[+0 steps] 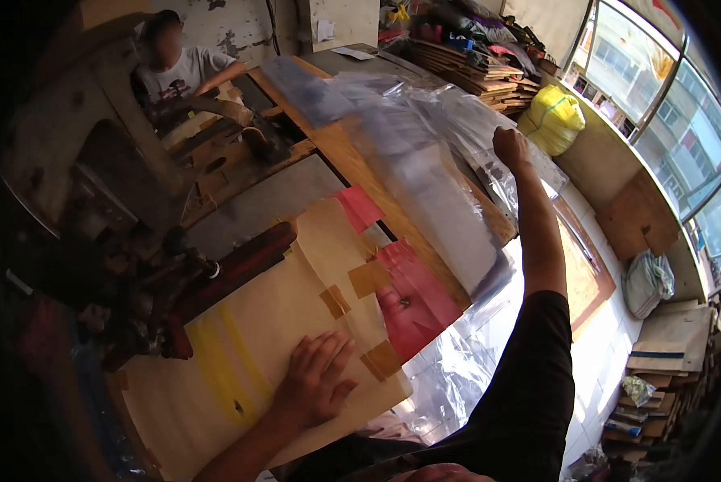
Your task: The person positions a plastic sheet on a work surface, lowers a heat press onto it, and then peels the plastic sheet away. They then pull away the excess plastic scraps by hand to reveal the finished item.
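My left hand lies flat, fingers stretched out, on a brown sheet with yellow strips and brown tape patches. Pink-red pieces are at its far right side. My right arm reaches far forward. My right hand is closed like a fist over clear plastic sheets; what its fingers hold, if anything, is hidden. More clear plastic sheets, partly blurred, spread over the wooden board between my hands.
A dark machine stands at the left by the brown sheet. Across the table sits another person. Stacked boards, a yellow bag and a white sack line the right side below the windows.
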`<state>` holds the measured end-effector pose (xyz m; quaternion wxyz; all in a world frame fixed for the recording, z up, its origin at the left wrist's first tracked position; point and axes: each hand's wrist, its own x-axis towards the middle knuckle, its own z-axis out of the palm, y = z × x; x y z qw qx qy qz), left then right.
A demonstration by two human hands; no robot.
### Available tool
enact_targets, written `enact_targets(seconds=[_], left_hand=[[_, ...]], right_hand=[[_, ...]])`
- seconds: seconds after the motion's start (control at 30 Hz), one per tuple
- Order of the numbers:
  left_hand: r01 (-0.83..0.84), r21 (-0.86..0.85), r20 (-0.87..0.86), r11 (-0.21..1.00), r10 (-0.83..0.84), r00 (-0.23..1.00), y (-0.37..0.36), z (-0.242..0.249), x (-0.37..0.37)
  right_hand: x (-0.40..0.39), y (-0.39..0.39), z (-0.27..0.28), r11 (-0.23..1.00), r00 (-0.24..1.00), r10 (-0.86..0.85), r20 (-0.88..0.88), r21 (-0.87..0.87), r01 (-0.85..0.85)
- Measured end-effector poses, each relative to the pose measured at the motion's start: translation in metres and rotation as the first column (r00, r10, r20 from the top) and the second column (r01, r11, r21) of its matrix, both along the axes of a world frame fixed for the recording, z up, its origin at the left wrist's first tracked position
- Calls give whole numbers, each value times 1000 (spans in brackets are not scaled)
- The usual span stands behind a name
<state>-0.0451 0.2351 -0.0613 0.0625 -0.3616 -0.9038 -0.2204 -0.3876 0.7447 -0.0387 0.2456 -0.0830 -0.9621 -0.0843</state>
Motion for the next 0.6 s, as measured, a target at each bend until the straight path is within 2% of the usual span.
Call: enact_targets(seconds=[0.1,0.27,0.3,0.4,0.5,0.6], left_hand=[[0,0,-1,1000,0,1000,0,1,0],[-1,1,22,1000,1,1000,0,3,1],[0,0,19,1000,0,1000,0,4,1],[17,9,15,1000,-17,1000,0,2,0],[39,1,-16,999,-39,999,-2,0,1],[53,21,-51,998,-52,997,1,-2,1]], right_hand=[[-1,3,37,977,965,-146,-220,-182,106],[6,7,102,960,889,-258,-378,-205,191],[8,12,112,967,871,-248,-425,-161,197],[28,5,143,932,786,-360,-503,-165,322],[53,8,171,923,773,-333,-540,-19,385],[83,12,208,925,766,-287,-575,42,378]])
